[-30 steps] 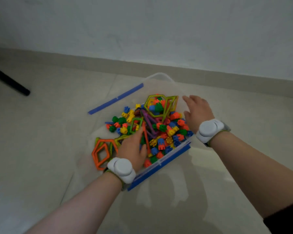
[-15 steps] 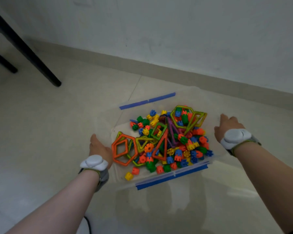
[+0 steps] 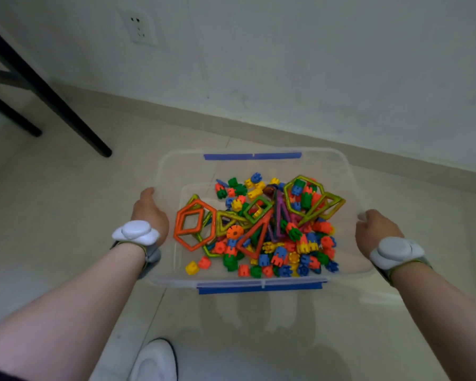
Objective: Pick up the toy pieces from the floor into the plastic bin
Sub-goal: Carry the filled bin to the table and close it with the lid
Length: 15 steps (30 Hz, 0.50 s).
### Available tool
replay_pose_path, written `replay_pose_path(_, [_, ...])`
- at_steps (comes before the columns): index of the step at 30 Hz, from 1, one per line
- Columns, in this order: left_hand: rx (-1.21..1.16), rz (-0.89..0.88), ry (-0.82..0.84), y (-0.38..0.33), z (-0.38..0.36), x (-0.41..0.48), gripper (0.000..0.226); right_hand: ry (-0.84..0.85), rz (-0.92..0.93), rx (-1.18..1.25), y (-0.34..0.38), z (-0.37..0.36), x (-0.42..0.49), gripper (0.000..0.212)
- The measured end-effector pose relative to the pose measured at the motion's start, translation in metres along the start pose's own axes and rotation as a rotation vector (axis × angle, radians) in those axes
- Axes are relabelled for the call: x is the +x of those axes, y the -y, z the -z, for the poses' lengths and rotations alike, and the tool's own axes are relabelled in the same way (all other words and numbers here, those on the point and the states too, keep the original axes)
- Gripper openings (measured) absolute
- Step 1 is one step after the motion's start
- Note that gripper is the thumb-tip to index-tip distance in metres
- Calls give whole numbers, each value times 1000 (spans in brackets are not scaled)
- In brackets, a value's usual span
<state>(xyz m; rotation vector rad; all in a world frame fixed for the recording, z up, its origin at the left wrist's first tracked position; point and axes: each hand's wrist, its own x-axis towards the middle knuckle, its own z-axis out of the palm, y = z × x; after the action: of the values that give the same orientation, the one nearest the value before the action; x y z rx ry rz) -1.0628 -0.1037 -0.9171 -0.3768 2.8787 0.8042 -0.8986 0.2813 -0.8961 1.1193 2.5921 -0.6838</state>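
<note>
A clear plastic bin (image 3: pixel 349 171) with blue clips on its near and far rims sits level in the middle of the view. Inside lies a heap of small coloured toy pieces (image 3: pixel 280 251), an orange hexagon frame (image 3: pixel 194 225) and yellow-green frames. My left hand (image 3: pixel 149 213) grips the bin's left side, fingers hidden under the rim. My right hand (image 3: pixel 375 232) grips the bin's right side. Both wrists carry white devices.
Black table legs (image 3: pixel 47 94) slant down to the floor at the far left. A white wall with an outlet (image 3: pixel 139 30) and a skirting board runs behind the bin. My white shoe (image 3: pixel 154 361) shows at the bottom edge on the tiled floor.
Both hands left the toy pile and went to the bin's two sides. The bin now appears level and closer, and the view has tilted up toward the wall.
</note>
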Motion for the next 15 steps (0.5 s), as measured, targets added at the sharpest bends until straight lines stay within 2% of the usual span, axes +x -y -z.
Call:
replay_pose_path(8, [-47, -53, -22, -66, 170, -43, 49, 2, 70, 19, 76, 152, -78, 27])
replay_pose_path(15, [-149, 22, -65, -140, 350, -80, 46, 22, 158, -53, 173, 313, -142, 20])
